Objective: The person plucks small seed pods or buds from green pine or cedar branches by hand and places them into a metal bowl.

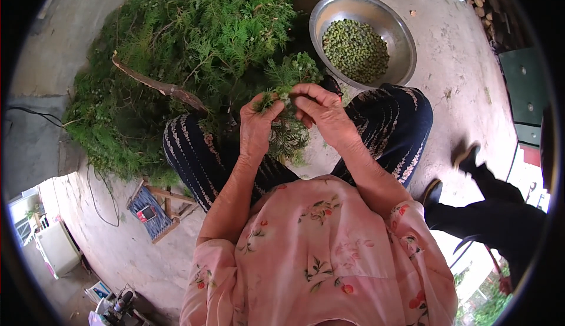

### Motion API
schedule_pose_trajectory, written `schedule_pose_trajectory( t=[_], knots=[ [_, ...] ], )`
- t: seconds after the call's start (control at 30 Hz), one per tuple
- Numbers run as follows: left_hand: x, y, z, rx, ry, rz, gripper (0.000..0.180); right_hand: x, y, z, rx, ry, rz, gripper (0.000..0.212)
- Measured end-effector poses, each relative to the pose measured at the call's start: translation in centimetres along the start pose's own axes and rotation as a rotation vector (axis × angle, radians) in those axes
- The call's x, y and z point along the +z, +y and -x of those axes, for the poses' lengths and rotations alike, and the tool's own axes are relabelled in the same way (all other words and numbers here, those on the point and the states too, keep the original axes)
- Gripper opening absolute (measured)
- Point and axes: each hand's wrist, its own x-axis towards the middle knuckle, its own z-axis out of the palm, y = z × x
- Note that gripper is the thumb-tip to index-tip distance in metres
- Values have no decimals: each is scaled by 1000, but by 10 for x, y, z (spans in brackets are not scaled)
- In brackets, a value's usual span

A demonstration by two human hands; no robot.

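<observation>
My left hand (258, 124) is closed on a leafy green conifer sprig (288, 74), pinched between thumb and fingers in front of my knees. Close beside it, my right hand (325, 113) has thumb and forefinger bent together at the sprig's pale green cones (284, 97); whether a cone is between those fingertips is hidden. Beyond both hands lies a big heap of cut conifer branches (200, 37), with a bare brown branch (156, 85) sticking out toward my left knee. At the far right of the heap, a wide metal basin (403, 46) holds many small round green cones (355, 50).
A small wooden stool with a woven blue seat (141, 199) stands at left, a red phone-like device (146, 213) on it. Another person's dark-trousered legs (488, 217) are at right. A green cabinet (524, 84) and stacked firewood (479, 12) stand at the far right.
</observation>
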Motion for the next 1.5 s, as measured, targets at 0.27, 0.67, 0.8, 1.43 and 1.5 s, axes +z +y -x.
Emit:
schedule_pose_trajectory(
  t=[0.27, 0.67, 0.8, 1.43, 1.5],
  knots=[
    [2, -3, -3, 154, -70, -246, 11, 7, 7, -6, -240, 44, 256, 24],
    [1, 6, 2, 141, -80, -231, 15, 2, 15, -10, -53, 55, -45, 19],
    [-5, 10, 1, -4, -79, -90, 15, 3, 16, -13, 73, 41, -270, 17],
    [-9, -3, -4, 39, 15, 134, 15, -95, -64, -33, -223, 439, -646, 19],
    [-5, 5, 2, 10, -17, 147, 21, -119, -74, -41, -321, 491, -640, 20]
  ],
)
